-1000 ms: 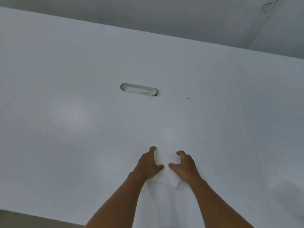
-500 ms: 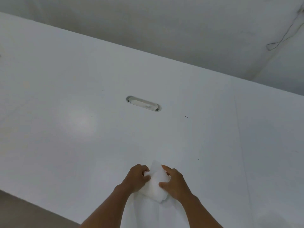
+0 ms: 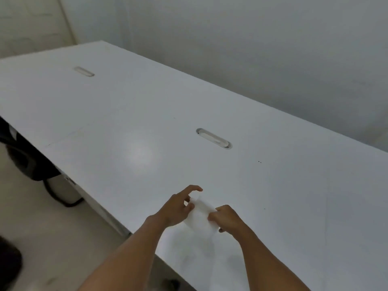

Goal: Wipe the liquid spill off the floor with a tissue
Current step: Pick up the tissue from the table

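Note:
A white tissue [image 3: 200, 217] is held just above the white table [image 3: 130, 114], near its front edge. My left hand [image 3: 176, 208] pinches the tissue's left side with thumb and fingers, the index finger raised. My right hand [image 3: 227, 217] grips the tissue's right side. The tissue looks folded and stretched between the two hands. The beige floor [image 3: 52, 234] shows at the lower left; I see no spill on the part in view.
Two oval cable slots [image 3: 214, 138] [image 3: 84, 71] sit in the long tabletop. Grey walls stand behind the table. A dark chair base [image 3: 31, 162] and a white table leg [image 3: 63, 190] are under the table's left side. A dark object [image 3: 8, 263] lies at the far left edge.
The view has swung left and back, so the table's left end and the floor now show. Both hands still hold the tissue and have drawn slightly apart, stretching it.

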The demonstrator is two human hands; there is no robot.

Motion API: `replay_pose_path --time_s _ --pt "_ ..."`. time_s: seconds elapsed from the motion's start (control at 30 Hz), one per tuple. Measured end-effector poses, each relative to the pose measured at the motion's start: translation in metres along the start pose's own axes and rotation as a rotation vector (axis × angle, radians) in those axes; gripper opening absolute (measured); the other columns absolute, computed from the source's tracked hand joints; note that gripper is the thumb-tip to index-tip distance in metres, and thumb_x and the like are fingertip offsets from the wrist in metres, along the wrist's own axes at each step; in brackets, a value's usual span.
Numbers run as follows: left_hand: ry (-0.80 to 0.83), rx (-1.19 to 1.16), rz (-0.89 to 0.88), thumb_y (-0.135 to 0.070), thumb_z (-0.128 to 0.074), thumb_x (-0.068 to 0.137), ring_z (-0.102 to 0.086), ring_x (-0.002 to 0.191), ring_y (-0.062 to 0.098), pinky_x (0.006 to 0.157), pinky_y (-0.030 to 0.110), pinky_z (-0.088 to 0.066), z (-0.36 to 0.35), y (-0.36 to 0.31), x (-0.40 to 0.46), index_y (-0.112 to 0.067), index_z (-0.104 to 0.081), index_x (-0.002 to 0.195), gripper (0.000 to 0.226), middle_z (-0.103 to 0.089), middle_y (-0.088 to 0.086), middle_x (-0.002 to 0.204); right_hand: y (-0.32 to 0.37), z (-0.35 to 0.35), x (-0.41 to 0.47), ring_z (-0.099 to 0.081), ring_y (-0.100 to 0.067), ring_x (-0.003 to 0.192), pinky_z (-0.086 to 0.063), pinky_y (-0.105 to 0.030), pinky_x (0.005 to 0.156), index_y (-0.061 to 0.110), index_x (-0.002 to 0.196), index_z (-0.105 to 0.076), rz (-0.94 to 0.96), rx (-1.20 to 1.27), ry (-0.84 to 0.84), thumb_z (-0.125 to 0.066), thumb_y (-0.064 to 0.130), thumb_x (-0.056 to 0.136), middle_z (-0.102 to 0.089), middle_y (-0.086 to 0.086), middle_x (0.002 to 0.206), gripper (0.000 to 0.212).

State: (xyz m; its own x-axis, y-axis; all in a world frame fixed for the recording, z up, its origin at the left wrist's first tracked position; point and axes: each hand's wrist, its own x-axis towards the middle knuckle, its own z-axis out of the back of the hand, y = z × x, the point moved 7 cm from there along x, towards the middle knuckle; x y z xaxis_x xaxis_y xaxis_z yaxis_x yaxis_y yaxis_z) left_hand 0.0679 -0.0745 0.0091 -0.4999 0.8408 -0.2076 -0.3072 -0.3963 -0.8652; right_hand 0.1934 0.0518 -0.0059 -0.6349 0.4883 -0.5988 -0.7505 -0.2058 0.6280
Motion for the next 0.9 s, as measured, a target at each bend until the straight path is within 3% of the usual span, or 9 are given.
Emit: replay_pose_path --time_s 0.1,0.23,0.33,0.43,0.53,0.63,0.7,0.8,0.9 --pt "-0.085 -0.009 0.082 -0.016 -0.052 0.097 -0.063 0.095 0.008 0.078 0.024 -0.054 0.021 0.014 -0.043 -0.050 -0.065 0.108 0.038 -0.068 -0.009 0.110 0.026 -0.027 -0.008 -0.065 -0.024 0.081 -0.057 -0.035 0.069 0.002 0.083 -0.066 0.056 0.039 0.114 -0.058 0.015 0.074 -0.067 -0.009 0.084 0.018" --pt "-0.275 -0.065 0.246 -0.028 -0.062 0.093 -0.065 0.090 0.007 0.074 0.019 -0.050 0.055 0.043 -0.104 -0.041 -0.070 0.092 0.015 -0.071 -0.014 0.102 0.058 -0.070 -0.027 -0.066 -0.026 0.092 -0.061 -0.045 0.075 0.010 0.097 -0.065 0.195 0.110 0.138 -0.061 0.010 0.079 -0.068 -0.009 0.100 0.019" --pt "-0.444 -0.142 0.318 -0.028 -0.064 0.096 -0.065 0.088 0.009 0.072 0.026 -0.053 0.079 0.064 -0.153 -0.029 -0.072 0.095 0.008 -0.069 -0.014 0.094 0.083 -0.106 -0.049 -0.064 -0.026 0.096 -0.061 -0.047 0.075 0.023 0.110 -0.063 0.325 0.162 0.206 -0.063 0.008 0.081 -0.064 -0.008 0.105 0.032" --pt "-0.543 -0.228 0.378 -0.025 -0.065 0.097 -0.067 0.093 0.019 0.079 0.036 -0.056 0.098 0.083 -0.204 -0.016 -0.072 0.103 0.013 -0.072 -0.001 0.100 0.106 -0.146 -0.068 -0.065 -0.027 0.096 -0.061 -0.048 0.074 0.025 0.110 -0.065 0.405 0.122 0.294 -0.061 0.007 0.084 -0.065 -0.011 0.104 0.032" --pt "-0.636 -0.290 0.409 -0.023 -0.065 0.098 -0.065 0.086 0.016 0.070 0.028 -0.051 0.117 0.104 -0.257 -0.017 -0.071 0.093 0.010 -0.071 0.001 0.096 0.131 -0.192 -0.086 -0.065 -0.025 0.099 -0.061 -0.046 0.078 0.027 0.121 -0.059 0.441 0.058 0.357 -0.064 0.009 0.086 -0.064 -0.007 0.110 0.039" --pt "-0.716 -0.303 0.453 -0.027 -0.064 0.097 -0.066 0.088 0.014 0.069 0.026 -0.048 0.134 0.128 -0.313 -0.021 -0.071 0.097 0.010 -0.071 -0.003 0.097 0.157 -0.241 -0.110 -0.061 -0.022 0.104 -0.059 -0.044 0.084 0.027 0.123 -0.059 0.522 -0.015 0.397 -0.066 0.015 0.088 -0.060 -0.001 0.114 0.038" --pt "-0.757 -0.297 0.477 -0.028 -0.062 0.097 -0.066 0.088 0.012 0.068 0.026 -0.047 0.145 0.144 -0.351 -0.024 -0.072 0.097 0.011 -0.072 -0.005 0.096 0.169 -0.281 -0.124 -0.063 -0.019 0.098 -0.060 -0.039 0.078 0.022 0.113 -0.064 0.523 -0.059 0.461 -0.066 0.015 0.087 -0.064 -0.003 0.111 0.027" --pt "-0.811 -0.293 0.516 -0.028 -0.058 0.099 -0.064 0.087 0.014 0.070 0.029 -0.049 0.163 0.168 -0.413 -0.026 -0.071 0.094 0.013 -0.070 -0.005 0.094 0.184 -0.345 -0.151 -0.065 -0.021 0.088 -0.058 -0.029 0.057 0.011 0.106 -0.065 0.499 -0.155 0.555 -0.065 0.013 0.088 -0.065 -0.013 0.109 0.018" --pt "-0.884 -0.300 0.570 -0.030 -0.056 0.100 -0.064 0.089 0.016 0.075 0.031 -0.050 0.183 0.197 -0.484 -0.025 -0.070 0.097 0.015 -0.069 -0.005 0.095 0.203 -0.413 -0.184 -0.066 -0.024 0.088 -0.058 -0.030 0.054 0.016 0.110 -0.063 0.567 -0.219 0.597 -0.068 0.018 0.086 -0.064 -0.009 0.107 0.024"
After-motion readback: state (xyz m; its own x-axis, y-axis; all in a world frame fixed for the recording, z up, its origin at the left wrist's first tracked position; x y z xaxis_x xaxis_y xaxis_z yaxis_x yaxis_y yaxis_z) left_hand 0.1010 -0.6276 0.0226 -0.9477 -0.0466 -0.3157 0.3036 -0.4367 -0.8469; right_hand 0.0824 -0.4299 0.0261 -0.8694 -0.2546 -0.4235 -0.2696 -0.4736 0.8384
